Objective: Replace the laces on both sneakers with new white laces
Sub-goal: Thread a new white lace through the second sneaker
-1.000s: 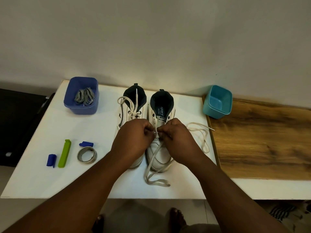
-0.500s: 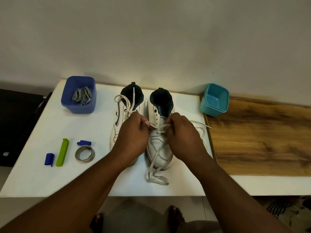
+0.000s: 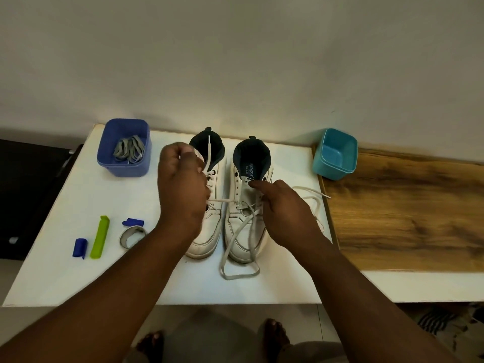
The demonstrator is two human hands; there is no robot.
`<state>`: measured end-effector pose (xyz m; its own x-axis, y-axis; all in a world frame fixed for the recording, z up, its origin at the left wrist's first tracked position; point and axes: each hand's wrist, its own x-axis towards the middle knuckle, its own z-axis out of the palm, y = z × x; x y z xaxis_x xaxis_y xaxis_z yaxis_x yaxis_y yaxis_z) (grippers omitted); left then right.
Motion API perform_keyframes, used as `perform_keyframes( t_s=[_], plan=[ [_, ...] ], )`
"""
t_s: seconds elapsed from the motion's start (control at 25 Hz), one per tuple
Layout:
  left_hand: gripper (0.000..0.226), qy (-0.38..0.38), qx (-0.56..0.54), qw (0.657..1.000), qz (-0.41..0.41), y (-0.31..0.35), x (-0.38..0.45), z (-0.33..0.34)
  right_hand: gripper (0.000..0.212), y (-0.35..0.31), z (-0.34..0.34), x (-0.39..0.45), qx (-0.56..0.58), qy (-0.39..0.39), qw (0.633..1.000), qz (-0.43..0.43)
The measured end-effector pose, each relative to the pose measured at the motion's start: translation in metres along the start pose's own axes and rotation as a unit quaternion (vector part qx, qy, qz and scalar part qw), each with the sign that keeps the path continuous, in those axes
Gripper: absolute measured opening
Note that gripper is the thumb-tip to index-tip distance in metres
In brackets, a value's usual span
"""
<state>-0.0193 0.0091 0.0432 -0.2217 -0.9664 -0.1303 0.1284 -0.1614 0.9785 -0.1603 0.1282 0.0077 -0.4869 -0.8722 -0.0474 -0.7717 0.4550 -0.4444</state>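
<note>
Your left hand is raised above the left sneaker, fingers curled around a strand of the white lace that runs across to the right sneaker. Your right hand rests on this right sneaker and pinches the lace at the eyelets. Both sneakers stand side by side on the white table.

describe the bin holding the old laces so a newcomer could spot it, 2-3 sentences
Start at the white table against the wall and go to its far left corner. There stands the dark blue bin, left of the two sneakers, with a bundle of grey laces inside. The other bin, teal, sits on the far right and holds nothing visible.
</note>
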Motion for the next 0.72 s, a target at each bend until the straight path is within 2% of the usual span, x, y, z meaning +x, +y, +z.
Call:
perform_keyframes(
  t_s=[0.04,0.08,0.12,0.16,0.2,0.24,0.32,0.44,0.48,0.52,0.64,0.72],
  plan=[
    [0.016,-0.009,0.11,0.991,0.077,0.001,0.003,-0.006,0.049,0.0,0.001,0.0,-0.001,0.001,1.0,0.0],
    [0.017,-0.06,0.26,0.953,0.145,-0.004,0.004,-0.011,0.049,0.0,0.003,0.0,-0.003,0.003,1.0,0.0],
    [0.02,-0.131,0.394,0.892,0.177,-0.012,0.002,-0.014,0.048,0.0,0.005,0.0,-0.005,0.007,1.0,0.0],
    [0.025,-0.199,0.495,0.83,0.164,-0.022,-0.002,-0.014,0.048,0.0,0.006,0.001,-0.009,0.012,1.0,0.0],
    [0.027,-0.251,0.553,0.784,0.128,-0.032,-0.006,-0.012,0.048,0.0,0.007,0.001,-0.016,0.014,1.0,0.0],
    [0.026,-0.268,0.576,0.764,0.116,-0.039,-0.009,-0.01,0.049,0.001,0.008,0.001,-0.021,0.013,1.0,0.002],
    [0.021,-0.21,0.581,0.766,0.178,-0.033,-0.008,-0.008,0.049,0.002,0.008,0.001,-0.021,0.014,1.0,0.005],
    [0.022,0.007,0.551,0.787,0.277,-0.008,0.002,-0.017,0.051,0.004,0.007,0.003,-0.019,0.018,1.0,0.005],
    [0.02,0.028,0.543,0.789,0.288,-0.007,0.004,-0.02,0.051,0.005,0.007,0.003,-0.02,0.019,1.0,0.008],
    [0.023,0.002,0.553,0.784,0.283,-0.012,0.003,-0.021,0.051,0.005,0.008,0.004,-0.02,0.019,1.0,0.01],
    [0.028,-0.186,0.58,0.758,0.232,-0.042,-0.006,-0.012,0.052,0.006,0.009,0.003,-0.011,0.022,1.0,0.004],
    [0.022,-0.213,0.59,0.749,0.214,-0.05,-0.006,-0.006,0.053,0.008,0.008,0.003,-0.006,0.03,1.0,-0.001]
  ],
)
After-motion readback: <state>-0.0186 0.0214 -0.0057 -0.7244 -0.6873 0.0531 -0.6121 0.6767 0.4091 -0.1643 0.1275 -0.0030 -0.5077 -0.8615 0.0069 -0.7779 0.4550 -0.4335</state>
